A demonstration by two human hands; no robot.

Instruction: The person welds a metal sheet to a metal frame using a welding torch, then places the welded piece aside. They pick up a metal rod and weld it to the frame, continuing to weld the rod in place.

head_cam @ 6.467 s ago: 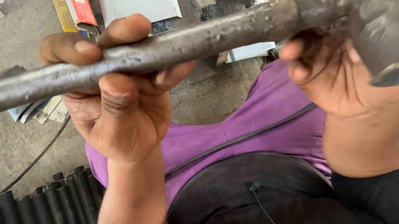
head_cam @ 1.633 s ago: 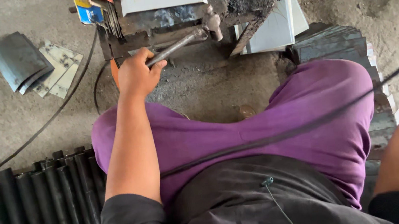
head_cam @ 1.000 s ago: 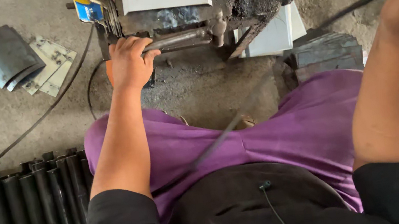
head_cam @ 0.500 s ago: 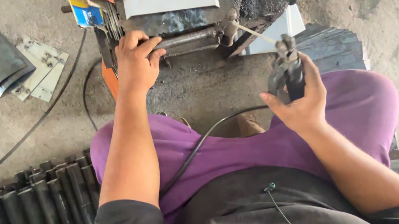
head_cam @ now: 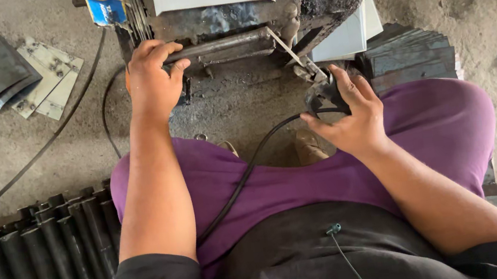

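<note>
Half a second on, my right hand [head_cam: 355, 120] has dropped from mid-air toward the work, bringing the black welding electrode holder [head_cam: 321, 96] and its thin grey rod [head_cam: 292, 57] close to the joint. My left hand [head_cam: 151, 82] has kept its place, fingers wrapped tight around the end of the dull grey steel pipe [head_cam: 220, 45], which lies across the dark, soot-caked metal jig [head_cam: 226, 18] on the concrete floor just ahead of my purple-clad knees. The right hand is closed around the holder's grip, its black cable [head_cam: 238, 182] trailing back over my lap.

As I judge it, doing this step well means pinning the pipe hard against the jig so it cannot roll, and bringing the rod tip down slowly, at a slant, to the pipe's right end.

By count: one pipe in the jig, one holder, one rod, one cable. Stacked black ribbed tubes [head_cam: 28, 264] lie at my left, too overlapped to number exactly; several flat grey plates [head_cam: 46, 83] sit beyond, and a pile of dark plates [head_cam: 410, 54] at right.
</note>
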